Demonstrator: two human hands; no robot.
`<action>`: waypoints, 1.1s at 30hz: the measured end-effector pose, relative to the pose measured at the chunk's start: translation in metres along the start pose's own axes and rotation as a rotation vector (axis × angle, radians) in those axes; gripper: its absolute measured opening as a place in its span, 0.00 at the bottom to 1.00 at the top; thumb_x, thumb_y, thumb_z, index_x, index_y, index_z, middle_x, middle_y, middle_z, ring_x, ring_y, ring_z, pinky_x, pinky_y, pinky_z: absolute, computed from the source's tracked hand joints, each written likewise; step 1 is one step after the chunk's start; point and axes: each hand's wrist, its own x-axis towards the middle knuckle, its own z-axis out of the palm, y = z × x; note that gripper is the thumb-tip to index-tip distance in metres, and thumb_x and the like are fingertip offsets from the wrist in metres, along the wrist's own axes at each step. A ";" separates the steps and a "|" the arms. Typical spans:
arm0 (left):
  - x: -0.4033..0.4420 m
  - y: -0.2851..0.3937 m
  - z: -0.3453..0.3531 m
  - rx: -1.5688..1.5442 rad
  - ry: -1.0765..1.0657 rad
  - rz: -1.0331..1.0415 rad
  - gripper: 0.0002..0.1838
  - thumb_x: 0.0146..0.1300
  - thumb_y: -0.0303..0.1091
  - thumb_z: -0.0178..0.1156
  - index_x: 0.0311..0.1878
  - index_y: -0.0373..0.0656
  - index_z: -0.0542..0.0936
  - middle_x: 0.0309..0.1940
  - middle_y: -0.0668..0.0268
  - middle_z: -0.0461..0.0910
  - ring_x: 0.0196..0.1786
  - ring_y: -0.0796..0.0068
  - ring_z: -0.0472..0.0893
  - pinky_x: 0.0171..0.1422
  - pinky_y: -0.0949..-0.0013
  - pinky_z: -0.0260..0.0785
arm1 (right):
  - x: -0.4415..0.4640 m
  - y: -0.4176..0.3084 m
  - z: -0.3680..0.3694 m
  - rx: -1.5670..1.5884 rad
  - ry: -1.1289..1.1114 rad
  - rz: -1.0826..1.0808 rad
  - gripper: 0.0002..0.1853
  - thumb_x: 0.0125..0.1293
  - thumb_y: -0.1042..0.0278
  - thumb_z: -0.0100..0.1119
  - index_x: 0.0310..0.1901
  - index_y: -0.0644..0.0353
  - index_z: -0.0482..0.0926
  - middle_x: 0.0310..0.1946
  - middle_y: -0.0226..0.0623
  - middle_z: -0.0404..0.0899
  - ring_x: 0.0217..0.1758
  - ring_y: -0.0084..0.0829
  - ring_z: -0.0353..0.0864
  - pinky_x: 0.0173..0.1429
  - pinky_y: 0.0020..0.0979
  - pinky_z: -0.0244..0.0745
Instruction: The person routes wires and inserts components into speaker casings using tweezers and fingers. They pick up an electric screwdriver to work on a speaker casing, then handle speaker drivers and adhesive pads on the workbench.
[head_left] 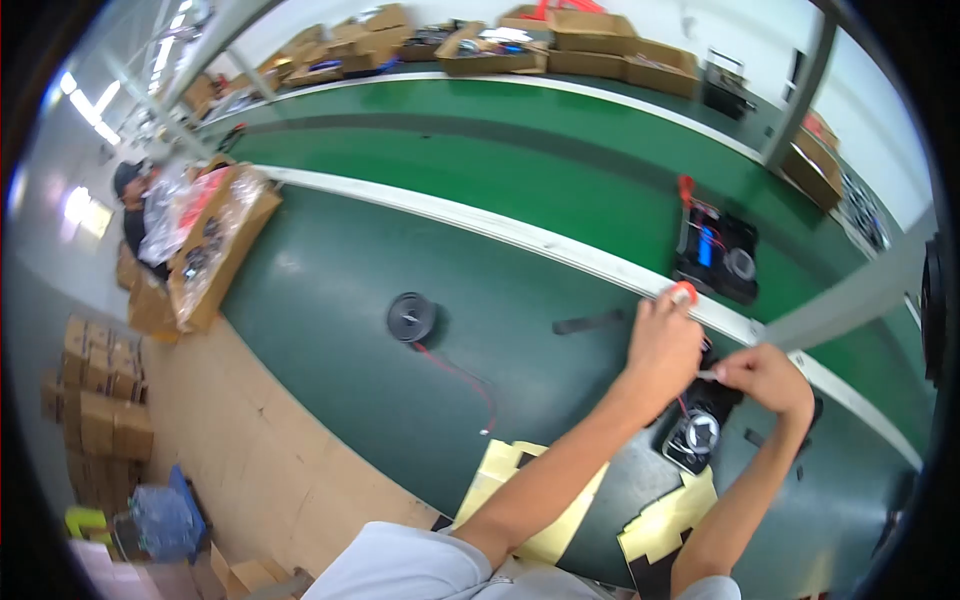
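Note:
My left hand (664,345) is closed around a small orange-red round thing (684,292), its kind partly hidden by the fingers. The fingertips of my right hand (768,378) pinch a small pale strip (708,375). Below both hands lies a black device housing (712,400) with a round silver-and-black part (697,433) at its near end. A thin red wire (683,404) runs beside it. My hands partly cover the far end of the housing. A loose black speaker (411,317) lies to the left, its red lead (462,376) ending in a white plug (485,432).
A black strip (588,322) lies left of my hands. Yellow sheets (565,520) are at the near edge. Beyond the white rail (500,228), another black unit (718,250) sits on the green belt (480,160). A carton (225,250) and a person (130,205) are at left.

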 end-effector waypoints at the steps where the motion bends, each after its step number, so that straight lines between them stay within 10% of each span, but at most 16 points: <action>1: -0.001 0.003 0.000 -0.009 0.007 0.005 0.09 0.53 0.32 0.65 0.32 0.37 0.88 0.58 0.49 0.80 0.63 0.49 0.74 0.65 0.50 0.66 | -0.003 0.000 0.001 0.098 0.041 -0.062 0.12 0.64 0.64 0.64 0.30 0.66 0.84 0.20 0.26 0.77 0.27 0.18 0.69 0.32 0.28 0.65; 9: 0.001 -0.023 -0.005 -0.307 -0.253 0.016 0.10 0.58 0.35 0.65 0.32 0.38 0.87 0.67 0.54 0.75 0.68 0.43 0.72 0.73 0.53 0.64 | 0.000 0.011 -0.007 0.173 0.255 -0.253 0.18 0.58 0.63 0.73 0.27 0.63 0.72 0.20 0.24 0.62 0.27 0.18 0.61 0.30 0.30 0.59; 18: 0.009 -0.044 0.002 -0.663 -0.405 0.089 0.11 0.56 0.35 0.70 0.28 0.37 0.84 0.71 0.54 0.72 0.69 0.51 0.72 0.71 0.56 0.65 | 0.028 0.000 0.016 0.023 0.168 -0.304 0.24 0.51 0.71 0.73 0.52 0.61 0.83 0.35 0.35 0.84 0.36 0.29 0.79 0.45 0.34 0.75; 20: 0.008 -0.035 -0.012 -0.532 -0.395 0.184 0.17 0.46 0.44 0.76 0.30 0.39 0.84 0.39 0.57 0.82 0.50 0.55 0.81 0.54 0.58 0.72 | 0.037 0.007 0.019 0.094 0.142 -0.405 0.24 0.52 0.70 0.73 0.54 0.59 0.83 0.39 0.38 0.86 0.42 0.31 0.83 0.52 0.34 0.77; 24: -0.002 -0.012 -0.027 -0.181 -0.236 0.128 0.17 0.40 0.47 0.75 0.33 0.49 0.89 0.37 0.58 0.86 0.49 0.53 0.83 0.48 0.48 0.75 | 0.048 0.011 0.025 0.302 0.032 -0.340 0.25 0.55 0.75 0.69 0.57 0.66 0.81 0.46 0.32 0.85 0.51 0.24 0.80 0.58 0.33 0.76; 28: 0.019 -0.008 0.061 -0.091 -0.095 -0.035 0.12 0.44 0.39 0.68 0.31 0.43 0.89 0.36 0.56 0.85 0.52 0.55 0.78 0.60 0.51 0.62 | 0.063 0.030 0.029 0.290 0.034 -0.473 0.12 0.61 0.66 0.68 0.39 0.65 0.82 0.33 0.23 0.80 0.34 0.16 0.73 0.38 0.23 0.66; 32: 0.037 -0.007 0.069 -0.109 -0.097 -0.103 0.17 0.36 0.40 0.71 0.31 0.42 0.90 0.36 0.54 0.86 0.52 0.54 0.78 0.62 0.49 0.64 | 0.060 0.026 0.014 0.256 -0.104 -0.410 0.22 0.63 0.55 0.71 0.49 0.66 0.79 0.41 0.26 0.80 0.44 0.19 0.76 0.51 0.25 0.70; 33: 0.038 -0.009 0.061 -0.131 -0.109 -0.132 0.16 0.37 0.39 0.70 0.31 0.41 0.89 0.37 0.55 0.86 0.51 0.54 0.77 0.60 0.52 0.62 | 0.038 0.002 0.005 0.099 -0.051 -0.196 0.18 0.66 0.77 0.63 0.57 0.71 0.77 0.46 0.35 0.81 0.48 0.25 0.76 0.53 0.27 0.69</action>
